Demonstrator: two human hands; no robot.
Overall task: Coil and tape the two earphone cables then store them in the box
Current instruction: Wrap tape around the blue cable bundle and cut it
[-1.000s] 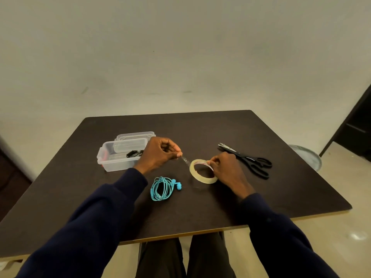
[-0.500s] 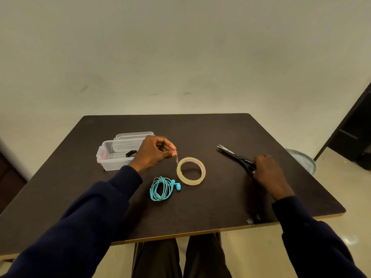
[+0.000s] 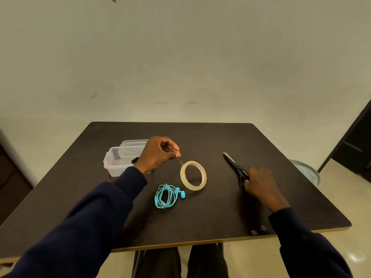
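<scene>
A coiled turquoise earphone cable (image 3: pixel 167 196) lies on the dark table (image 3: pixel 210 217) near its middle. Just right of it a roll of clear tape (image 3: pixel 193 175) leans tilted. My left hand (image 3: pixel 159 154) hovers above the table and pinches the free end of the tape, a short strip running down to the roll. My right hand (image 3: pixel 260 182) grips the handles of the black scissors (image 3: pixel 234 166), whose blades point away from me. A clear plastic box (image 3: pixel 118 160) stands at the left, with something black inside, partly hidden by my left hand.
The box's clear lid (image 3: pixel 133 142) lies behind the box. A round grey object (image 3: pixel 307 173) sits on the floor past the table's right edge. A dark doorway or cabinet (image 3: pixel 355 145) stands at the far right.
My right hand left the tape roll, moved right and took hold of the scissors' handles. My left hand kept pinching the tape end and lifted a little.
</scene>
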